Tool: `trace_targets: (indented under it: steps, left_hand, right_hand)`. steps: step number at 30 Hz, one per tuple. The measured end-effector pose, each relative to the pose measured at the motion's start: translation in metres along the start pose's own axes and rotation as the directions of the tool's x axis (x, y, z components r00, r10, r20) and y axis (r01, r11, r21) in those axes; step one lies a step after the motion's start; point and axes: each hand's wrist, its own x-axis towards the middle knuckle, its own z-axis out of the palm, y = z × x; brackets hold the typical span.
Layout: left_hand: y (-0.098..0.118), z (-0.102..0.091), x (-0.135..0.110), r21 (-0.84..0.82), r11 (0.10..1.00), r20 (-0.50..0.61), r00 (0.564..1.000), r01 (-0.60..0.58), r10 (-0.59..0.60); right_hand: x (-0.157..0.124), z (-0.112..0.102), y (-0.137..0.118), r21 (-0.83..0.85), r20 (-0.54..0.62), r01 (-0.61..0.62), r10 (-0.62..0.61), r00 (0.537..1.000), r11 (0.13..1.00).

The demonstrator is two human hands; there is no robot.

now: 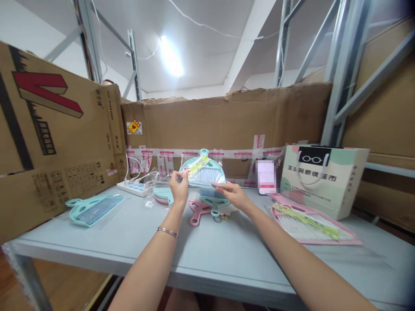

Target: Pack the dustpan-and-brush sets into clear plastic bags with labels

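Left hand (179, 186) and right hand (234, 194) are pinching the wrapped teal dustpan (213, 164) at eight and four o'clock; its yellow label (199, 167) is appearing illegible.

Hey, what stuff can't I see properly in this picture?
All in the head view:
Words on the yellow label of the held dustpan set: too small and blurred.
Phone screen: covered by pixel blocks.
Inside of the paper bag: hidden by its front.
Right end of the teal-and-pink stack: behind the left hand and wrist.
Rest of the big carton: cut off by the left edge.
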Motion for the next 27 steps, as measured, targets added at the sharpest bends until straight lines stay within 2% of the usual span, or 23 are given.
trace_targets:
  steps: [4,7,10,13,16,19,24,27]
  left_hand:
    - [0.006,0.002,-0.004,-0.035,0.999,0.033,0.999,-0.039,0.04]
    - [0.01,0.003,-0.007,-0.065,0.995,0.061,0.995,-0.072,0.076]
    - [0.013,0.004,-0.011,-0.071,0.995,0.096,0.993,-0.067,0.074]
    - [0.014,0.004,-0.012,-0.151,0.988,0.195,0.981,0.03,0.0]
    - [0.013,0.004,-0.01,-0.238,0.956,0.325,0.942,0.173,-0.09]
    - [0.012,0.005,-0.009,-0.249,0.942,0.414,0.904,0.224,-0.105]
    - [0.01,0.01,-0.013,-0.224,0.943,0.402,0.905,0.245,-0.14]
    - [0.01,0.011,-0.017,-0.205,0.927,0.411,0.887,0.313,-0.209]
  right_hand:
    - [-0.001,0.009,0.0,0.141,-0.186,-0.017,0.043,0.982,0.99]
    - [-0.002,0.017,-0.003,0.279,-0.298,-0.04,0.126,0.946,0.959]
    - [-0.001,0.018,-0.008,0.313,-0.383,-0.021,0.146,0.912,0.95]
    - [0.003,0.012,-0.008,0.316,-0.385,-0.029,0.156,0.91,0.948]
    - [0.007,0.002,-0.002,0.303,-0.327,-0.119,0.22,0.919,0.946]
    - [0.01,-0.006,0.009,0.253,-0.32,-0.186,0.263,0.91,0.949]
    - [0.009,-0.013,0.021,0.075,-0.37,-0.283,0.29,0.883,0.956]
    - [0.009,-0.013,0.019,0.104,-0.374,-0.315,0.331,0.866,0.943]
